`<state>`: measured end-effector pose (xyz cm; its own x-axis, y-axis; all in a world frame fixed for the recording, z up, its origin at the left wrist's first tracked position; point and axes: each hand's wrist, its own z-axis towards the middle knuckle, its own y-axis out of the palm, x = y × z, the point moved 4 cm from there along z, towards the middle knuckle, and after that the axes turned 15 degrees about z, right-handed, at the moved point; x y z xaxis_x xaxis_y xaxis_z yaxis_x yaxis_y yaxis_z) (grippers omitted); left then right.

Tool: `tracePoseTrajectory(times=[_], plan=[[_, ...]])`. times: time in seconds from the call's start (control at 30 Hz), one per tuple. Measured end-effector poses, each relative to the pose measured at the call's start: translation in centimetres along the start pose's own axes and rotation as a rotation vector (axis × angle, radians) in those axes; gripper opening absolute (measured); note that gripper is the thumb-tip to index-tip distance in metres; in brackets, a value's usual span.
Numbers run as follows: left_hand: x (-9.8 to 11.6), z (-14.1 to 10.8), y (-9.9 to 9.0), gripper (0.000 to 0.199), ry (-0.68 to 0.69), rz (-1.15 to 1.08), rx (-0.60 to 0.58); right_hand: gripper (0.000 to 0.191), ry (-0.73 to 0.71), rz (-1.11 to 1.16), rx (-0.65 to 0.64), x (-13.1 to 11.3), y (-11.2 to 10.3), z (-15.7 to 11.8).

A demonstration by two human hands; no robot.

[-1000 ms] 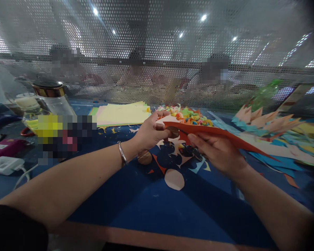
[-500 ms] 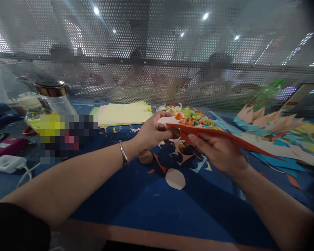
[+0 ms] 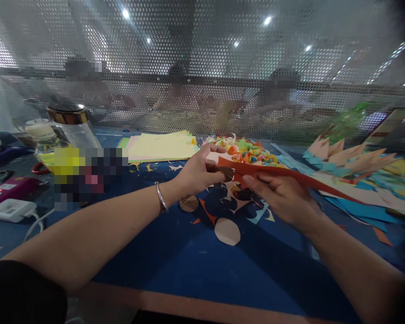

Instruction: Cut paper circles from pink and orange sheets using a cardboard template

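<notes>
My left hand [image 3: 204, 173], a silver bangle on its wrist, pinches a small brown round piece [image 3: 227, 173] at the left end of an orange paper sheet [image 3: 256, 169]. Close by on the right, my right hand [image 3: 280, 191] is closed against the front of this sheet, thumb toward the brown piece. What its fingers grip is hidden; something dark shows below them. Under the hands lie a pale paper circle [image 3: 227, 231], another brown disc [image 3: 189, 204] and an orange paper scrap [image 3: 207, 211]. A white paper cut-out [image 3: 232, 200] lies partly beneath the sheet.
Behind my hands are stacked yellow sheets [image 3: 162, 146] and a heap of colourful folded paper [image 3: 253, 150]. Pink pointed paper shapes [image 3: 347, 155] and blue sheets [image 3: 364, 210] lie right. A glass jar [image 3: 74, 128] and white charger [image 3: 11, 210] stand left, before a perforated screen [image 3: 202, 45].
My hands hold nearly the same pose on the brown piece and orange sheet. The whole view has shifted slightly, and the sheet's left end sits a touch further right.
</notes>
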<state>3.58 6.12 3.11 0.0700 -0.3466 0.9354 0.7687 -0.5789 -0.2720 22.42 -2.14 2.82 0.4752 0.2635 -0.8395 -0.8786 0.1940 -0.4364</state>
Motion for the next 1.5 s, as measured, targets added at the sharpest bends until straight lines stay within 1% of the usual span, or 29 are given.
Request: tracePoseTrajectory(times=[0.13, 0.27, 0.37, 0.47, 0.6, 0.7, 0.83, 0.9, 1.0, 1.07, 1.17, 1.27, 1.4, 1.5], plan=[[-0.1, 0.0, -0.1, 0.058, -0.004, 0.029, 0.016, 0.062, 0.033, 0.043, 0.0, 0.5, 0.1, -0.1], [-0.7, 0.3, -0.3, 0.052, -0.074, -0.049, 0.106, 0.064, 0.049, 0.144, -0.002, 0.9, 0.4, 0.1], [-0.9, 0.3, -0.2, 0.048, -0.114, -0.132, 0.152, 0.063, 0.092, 0.261, 0.033, 1.2, 0.7, 0.2], [-1.0, 0.2, 0.2, 0.048, -0.122, -0.167, 0.138, 0.062, 0.119, 0.356, 0.052, 1.2, 1.2, 0.2], [-1.1, -0.2, 0.9, 0.055, -0.1, -0.098, 0.074, 0.059, 0.109, 0.403, 0.036, 1.1, 1.8, 0.2], [-1.2, -0.6, 1.4, 0.061, -0.079, -0.056, 0.038, 0.055, 0.099, 0.388, 0.045, 1.6, 2.0, 0.0], [-1.2, -0.9, 1.9, 0.063, -0.103, -0.083, 0.052, 0.05, 0.061, 0.33, 0.054, 1.7, 1.9, -0.1], [-1.3, -1.1, 2.2, 0.058, -0.153, -0.189, 0.079, 0.048, 0.044, 0.339, 0.08, 1.2, 1.8, -0.2], [-1.4, -1.2, 2.9, 0.034, -0.219, -0.391, 0.094, 0.047, 0.035, 0.371, 0.106, 0.2, 1.6, -0.3], [-1.4, -1.2, 3.2, 0.024, -0.225, -0.436, 0.082, 0.048, 0.027, 0.385, 0.11, -0.4, 1.6, -0.4], [-1.2, -1.1, 2.8, 0.019, -0.193, -0.388, 0.11, 0.055, 0.037, 0.41, 0.109, -0.7, 1.6, -0.4], [-1.0, -0.8, 1.8, 0.018, -0.166, -0.311, 0.163, 0.062, 0.071, 0.459, 0.107, -0.3, 1.5, -0.3], [-0.9, -0.4, 0.5, 0.016, -0.177, -0.264, 0.227, 0.063, 0.095, 0.463, 0.095, 0.3, 1.3, -0.3], [-0.7, -0.3, -0.1, 0.01, -0.179, -0.221, 0.259, 0.065, 0.123, 0.435, 0.058, 0.6, 1.2, -0.4]])
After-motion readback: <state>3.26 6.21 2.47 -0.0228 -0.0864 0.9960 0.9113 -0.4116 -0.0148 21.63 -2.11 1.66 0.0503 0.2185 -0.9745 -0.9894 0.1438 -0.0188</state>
